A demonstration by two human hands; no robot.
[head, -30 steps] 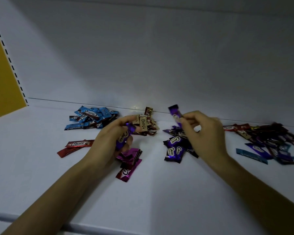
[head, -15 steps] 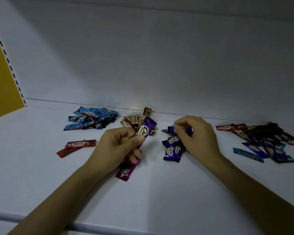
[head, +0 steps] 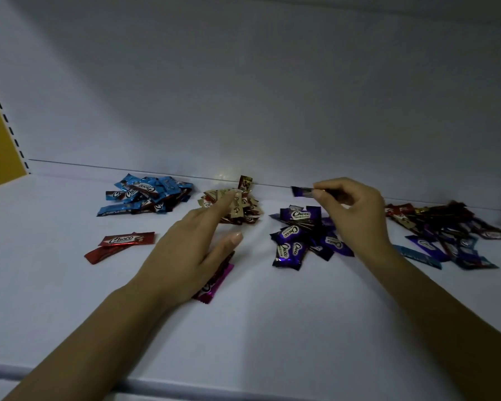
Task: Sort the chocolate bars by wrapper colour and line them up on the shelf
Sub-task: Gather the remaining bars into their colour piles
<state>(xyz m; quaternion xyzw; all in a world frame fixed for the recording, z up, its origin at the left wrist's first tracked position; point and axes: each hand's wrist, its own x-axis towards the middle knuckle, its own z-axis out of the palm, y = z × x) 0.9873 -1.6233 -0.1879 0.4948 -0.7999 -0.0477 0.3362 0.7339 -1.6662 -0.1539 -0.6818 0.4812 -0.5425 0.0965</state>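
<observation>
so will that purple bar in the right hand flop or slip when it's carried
Probably stiff: the purple bar juts out level from a fingertip pinch of the right hand. Likely light, since that pinch alone holds it. Its glossy wrapper may be a bit slippery.

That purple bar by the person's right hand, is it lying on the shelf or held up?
Held up. The right hand pinches the purple bar by one end, above the purple pile.
</observation>
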